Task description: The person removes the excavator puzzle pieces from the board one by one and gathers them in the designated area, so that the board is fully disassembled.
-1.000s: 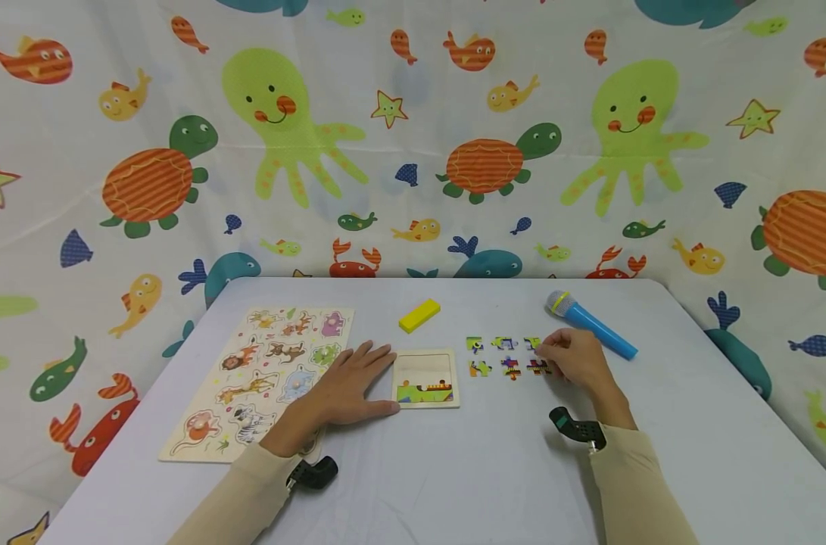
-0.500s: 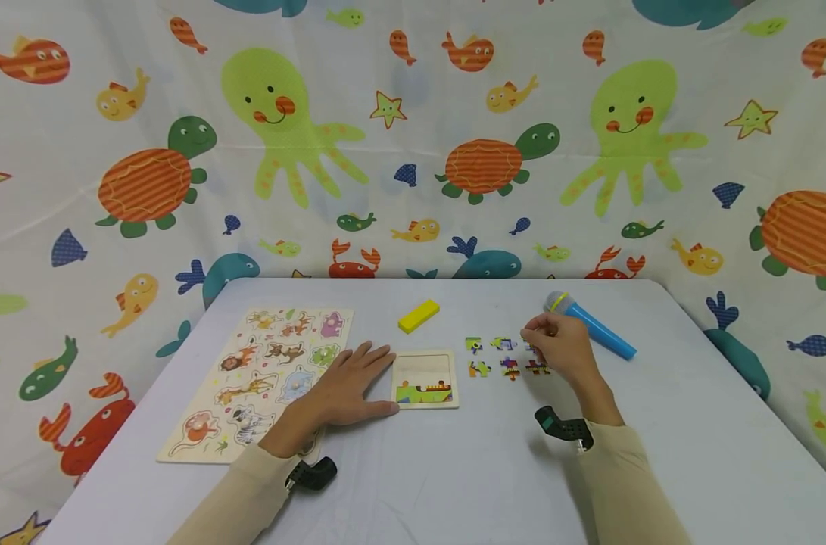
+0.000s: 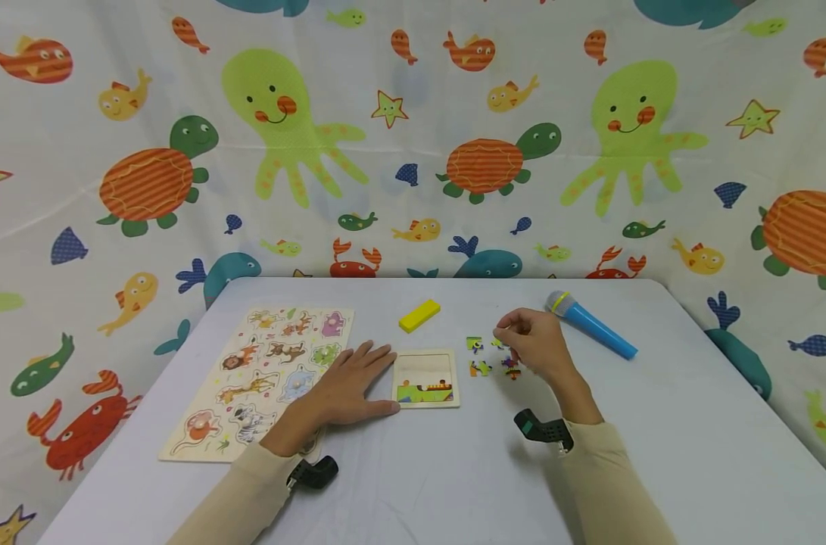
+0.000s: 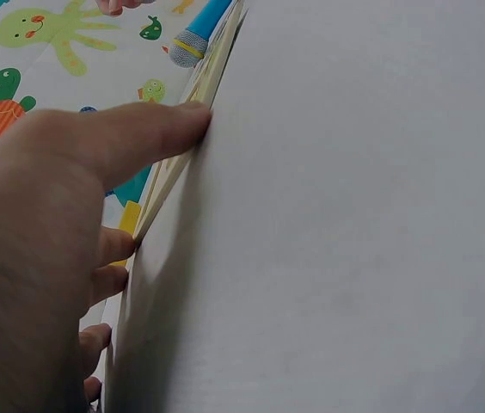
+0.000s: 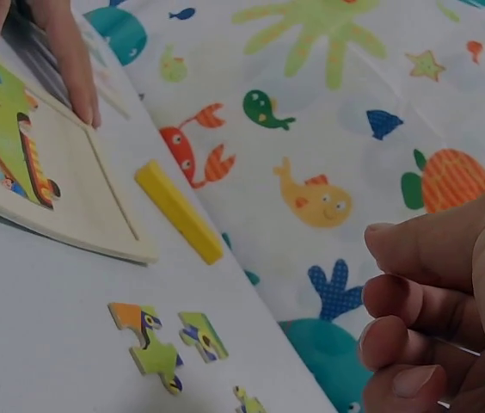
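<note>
My left hand (image 3: 347, 386) lies spread, its palm over the animal board (image 3: 249, 382). Its thumb and index fingertips are at the left edge of a small wooden puzzle tray (image 3: 426, 416), whose bottom row holds a green picture strip with a train. My right hand (image 3: 538, 341) hovers above loose jigsaw pieces, fingers loosely bent; the right wrist view shows nothing between thumb and fingers (image 5: 397, 297). Left of it are a green-and-purple jigsaw piece (image 3: 475, 344) and an orange-and-green jigsaw piece (image 3: 481, 369). A dark red jigsaw piece (image 3: 511, 371) shows under the hand, which hides the right-hand pieces.
A yellow block (image 3: 419, 316) lies behind the tray. Behind the right hand is a blue toy microphone (image 3: 596, 329). A sea-animal cloth (image 3: 413, 212) hangs along the table's (image 3: 440, 484) back edge. Dark wrist mounts (image 3: 545, 430) stick out from both sleeves.
My right hand has moved left across the loose jigsaw pieces, from the right column to above the middle one. The left hand and the tray have stayed still.
</note>
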